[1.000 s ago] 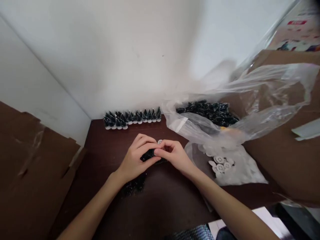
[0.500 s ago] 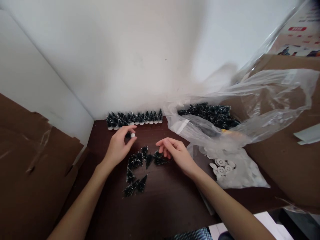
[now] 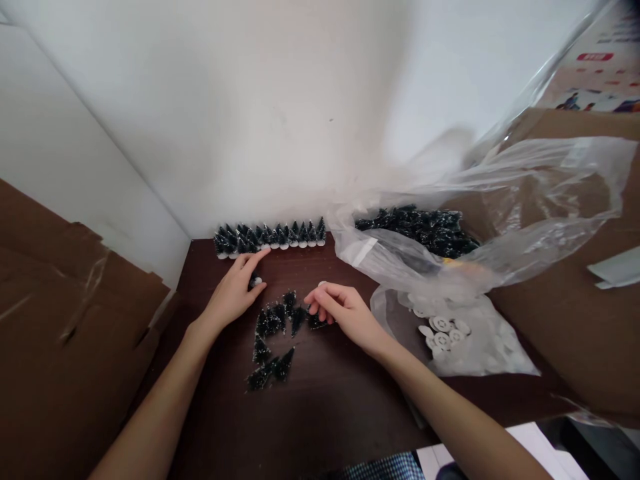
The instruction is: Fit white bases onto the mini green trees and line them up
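Observation:
My left hand [image 3: 229, 293] is over the table just in front of the row of miniature Christmas trees [image 3: 273, 235]. Its index finger reaches the row's white bases. A miniature tree with a white base [image 3: 257, 281] sits by the thumb, mostly hidden by the hand, which seems to hold it. My right hand [image 3: 347, 313] is closed in a pinch, and a bit of a white base [image 3: 323, 283] shows at its fingertips. Below these fingers lies a partly covered loose tree [image 3: 316, 321]. More loose trees [image 3: 274, 320] lie between the hands, without visible bases.
A clear bag of white round bases [image 3: 450, 337] lies at the right. Behind it, a plastic bag [image 3: 400, 257] holds a heap of dark trees [image 3: 420, 230]. Cardboard [image 3: 60, 333] stands at the left, and a cardboard box [image 3: 575, 320] at the right. A white wall [image 3: 300, 120] closes the back.
My left hand has moved slightly left, its index finger now stretched toward the row and the tree lower by the thumb. My right hand has shifted slightly left, and something white now shows at its fingertips.

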Demonstrator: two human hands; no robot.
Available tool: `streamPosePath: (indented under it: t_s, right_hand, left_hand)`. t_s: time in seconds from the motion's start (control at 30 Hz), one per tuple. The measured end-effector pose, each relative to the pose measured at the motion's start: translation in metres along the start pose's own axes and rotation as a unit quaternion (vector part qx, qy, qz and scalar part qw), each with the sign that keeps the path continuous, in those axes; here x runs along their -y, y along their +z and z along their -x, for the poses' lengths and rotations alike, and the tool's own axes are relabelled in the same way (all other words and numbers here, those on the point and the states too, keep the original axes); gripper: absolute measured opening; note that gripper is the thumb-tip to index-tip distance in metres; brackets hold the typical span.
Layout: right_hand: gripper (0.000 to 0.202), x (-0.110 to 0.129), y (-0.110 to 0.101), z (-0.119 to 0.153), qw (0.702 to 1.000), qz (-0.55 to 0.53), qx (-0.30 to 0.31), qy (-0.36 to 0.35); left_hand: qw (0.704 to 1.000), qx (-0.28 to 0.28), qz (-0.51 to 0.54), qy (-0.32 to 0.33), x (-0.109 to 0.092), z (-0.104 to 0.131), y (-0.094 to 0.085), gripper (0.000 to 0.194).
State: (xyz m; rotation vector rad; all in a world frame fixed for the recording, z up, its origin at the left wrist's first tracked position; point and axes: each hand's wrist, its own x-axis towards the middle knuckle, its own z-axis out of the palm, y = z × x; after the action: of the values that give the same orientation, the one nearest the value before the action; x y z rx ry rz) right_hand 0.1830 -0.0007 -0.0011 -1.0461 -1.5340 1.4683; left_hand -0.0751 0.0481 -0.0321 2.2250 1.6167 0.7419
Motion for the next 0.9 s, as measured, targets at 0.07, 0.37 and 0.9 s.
streamPosePath:
  t_s: [0.07, 0.37, 0.9]
  right_hand:
    - [0.029, 0.001, 0.0, 0.0, 1.0, 0.001, -0.002, 0.0]
    - [0.025, 0.002, 0.0, 0.001, 1.0, 0.014, 0.0, -0.008]
    - [0.025, 0.0, 0.0, 0.002, 0.999, 0.043, 0.012, -0.016]
  left_hand:
    - [1.0, -0.002, 0.03, 0.002, -0.001, 0.0, -0.001, 0.076]
    - [0.998, -0.004, 0.04, 0.039, -0.003, -0.001, 0.002, 0.078]
    - [0.985, -0.07, 0.131, -0.091, 0.0, -0.006, -0.013, 0.044]
